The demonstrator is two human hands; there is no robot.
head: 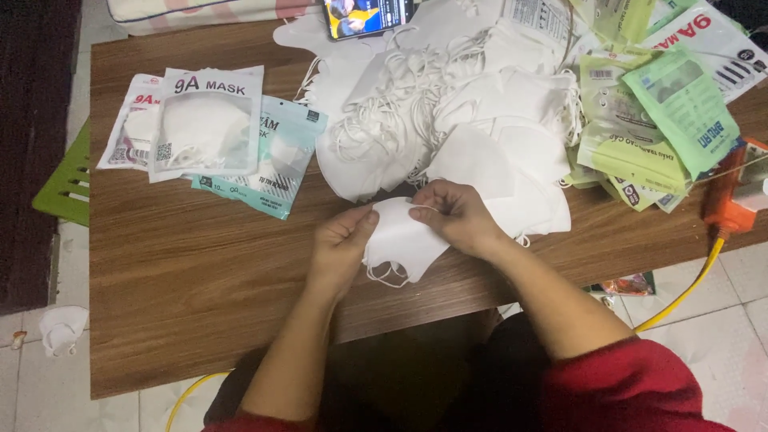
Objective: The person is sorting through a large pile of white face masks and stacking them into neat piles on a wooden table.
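Looking down from the head camera, I see a dark wood-grain bench [200,304] on a pale tiled floor [720,336]. A dark mat or rug [32,144] runs along the left edge of view, with a green plastic stool or crate [64,188] poking out beside the bench. One crumpled white mask [62,328] lies on the floor, lower left. A yellow cable [688,292] trails off the bench's right side from an orange power strip [728,200].

Counts on the bench: three flat mask packets [208,132] overlapping at upper left, two white-fronted, one teal. One big loose heap of white masks [448,112] in the centre top; too tangled for me to count. A stack of green packets [656,120] at upper right, at least five, exact number unclear. One phone [368,16] with a lit screen at the top edge.

Both hands meet near the bench's front edge, just below the heap. The left hand [340,244] has its grip closed on the left side of one white mask [402,240], thumb on top. The right hand [456,216] pinches the mask's upper right edge, fingers curled tight. The mask hangs between them, ear loops dangling below. Red sleeves [632,384] show at the elbows.
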